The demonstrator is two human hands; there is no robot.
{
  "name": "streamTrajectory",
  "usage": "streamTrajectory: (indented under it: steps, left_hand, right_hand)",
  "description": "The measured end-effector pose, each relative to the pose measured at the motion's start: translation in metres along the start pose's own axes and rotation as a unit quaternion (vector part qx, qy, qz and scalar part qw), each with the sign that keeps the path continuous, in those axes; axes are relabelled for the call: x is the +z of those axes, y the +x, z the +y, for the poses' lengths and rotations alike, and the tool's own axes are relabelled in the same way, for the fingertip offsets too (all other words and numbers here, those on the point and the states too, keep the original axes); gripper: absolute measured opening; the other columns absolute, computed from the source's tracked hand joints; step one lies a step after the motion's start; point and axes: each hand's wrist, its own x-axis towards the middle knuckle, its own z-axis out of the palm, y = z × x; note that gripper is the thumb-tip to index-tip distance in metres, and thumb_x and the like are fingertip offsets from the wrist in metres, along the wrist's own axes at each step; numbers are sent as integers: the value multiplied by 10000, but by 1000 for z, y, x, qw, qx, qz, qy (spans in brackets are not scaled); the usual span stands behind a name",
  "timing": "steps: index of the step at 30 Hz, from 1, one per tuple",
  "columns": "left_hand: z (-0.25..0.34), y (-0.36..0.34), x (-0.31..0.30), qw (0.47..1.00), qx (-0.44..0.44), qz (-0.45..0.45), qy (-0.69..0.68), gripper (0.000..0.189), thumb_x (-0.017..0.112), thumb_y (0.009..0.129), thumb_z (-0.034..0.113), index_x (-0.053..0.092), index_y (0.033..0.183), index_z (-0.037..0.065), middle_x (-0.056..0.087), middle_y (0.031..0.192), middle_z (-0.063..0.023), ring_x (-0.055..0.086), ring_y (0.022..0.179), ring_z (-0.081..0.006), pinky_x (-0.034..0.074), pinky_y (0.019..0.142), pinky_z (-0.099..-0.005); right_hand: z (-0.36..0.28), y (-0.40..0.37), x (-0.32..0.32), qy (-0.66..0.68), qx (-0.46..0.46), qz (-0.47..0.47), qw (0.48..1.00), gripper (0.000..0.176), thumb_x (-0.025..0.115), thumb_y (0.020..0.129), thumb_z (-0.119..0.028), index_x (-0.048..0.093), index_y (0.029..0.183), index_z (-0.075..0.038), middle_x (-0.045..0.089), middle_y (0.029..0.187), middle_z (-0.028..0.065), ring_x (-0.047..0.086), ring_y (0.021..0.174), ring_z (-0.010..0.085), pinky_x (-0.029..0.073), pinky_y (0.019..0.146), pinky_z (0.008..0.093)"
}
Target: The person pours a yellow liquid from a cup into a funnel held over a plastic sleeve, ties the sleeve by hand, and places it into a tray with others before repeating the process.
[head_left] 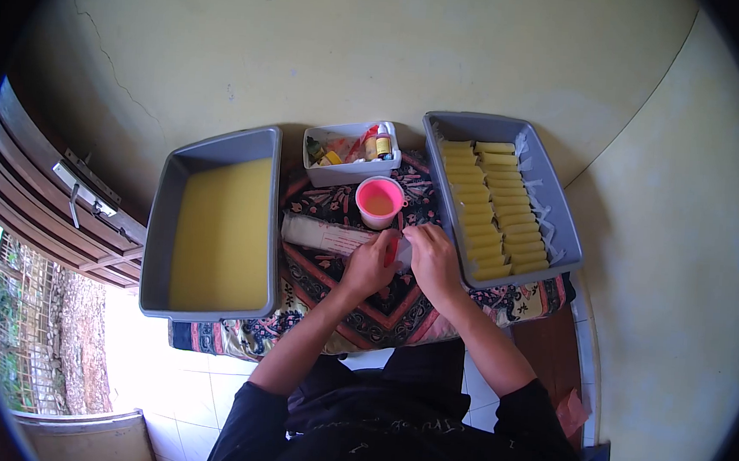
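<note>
Plastic sleeve lies on patterned cloth just in front of pink cup, right end hidden under both hands. Left hand curled closed on it. Right hand at its end, grip unreadable. Red item between hands, mostly covered. Liquid tub on the left, packet tub on the right.

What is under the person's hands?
Left hand and right hand rest on a clear plastic packet lying on the patterned cloth; something red shows between them. The packet's right end is covered.
</note>
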Motion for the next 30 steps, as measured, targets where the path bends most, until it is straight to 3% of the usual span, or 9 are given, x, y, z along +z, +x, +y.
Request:
streamTrajectory:
  steps: [2,5,12,14,15,17,20,25,30]
  left_hand:
    - [11,2,-6,995,75,14,-63,176,710,713,96,657,850,-2,622,849,-159,628,765,-361,515,692,-433]
    - [2,2,1,991,107,29,-69,122,675,743,54,650,843,-10,626,837,-150,626,748,-341,513,667,-386]
    - [-18,1,17,996,76,24,-38,126,698,750,84,679,830,-10,638,855,-136,640,741,-302,517,669,-375]
    - [-22,0,17,986,156,46,19,135,713,747,98,681,813,-15,636,840,-133,636,710,-278,514,644,-359]
    - [-20,0,16,986,156,47,19,135,713,747,98,681,813,-15,636,840,-133,636,710,-278,514,644,-359]
    - [-13,-1,15,998,10,4,-54,167,728,748,127,693,833,-12,622,857,-130,627,750,-296,513,690,-375]
    - [-5,1,9,992,52,102,-49,189,744,741,130,692,848,-17,600,861,-124,621,749,-283,501,674,-367]
    - [4,0,-2,990,49,97,-85,178,734,765,117,689,870,-20,588,849,-126,613,719,-262,486,642,-352]
    - [12,-1,-14,993,0,49,-108,164,709,810,133,688,874,-17,628,743,-103,618,639,-206,477,597,-310]
  right_hand:
    - [-2,1,0,5,1,6,1000,57,560,835,-6,607,867,-5,615,774,144,601,763,332,482,684,413]
    - [-1,3,2,28,12,-14,999,101,574,797,17,606,885,-21,621,802,129,609,774,309,491,705,401]
    - [-4,16,-14,66,15,36,997,69,594,805,20,606,866,-10,631,783,127,621,742,311,496,649,389]
    - [-11,24,-22,77,7,54,996,68,598,807,20,606,869,-7,633,781,125,625,741,309,495,645,386]
    - [-14,28,-26,91,16,60,994,63,603,811,15,607,871,-5,634,783,124,626,731,306,495,638,379]
    - [-20,33,-33,105,26,68,992,59,609,816,10,609,874,-4,635,786,123,628,722,304,495,631,373]
    - [-24,38,-38,128,37,74,988,53,628,824,-6,620,876,-2,650,794,122,645,711,280,500,626,342]
    - [-20,45,-42,200,103,130,966,79,658,840,-22,638,906,17,686,804,105,674,747,160,507,674,264]
    - [-11,53,-47,272,138,151,940,96,644,863,-24,630,930,42,687,808,97,658,747,130,512,703,244]
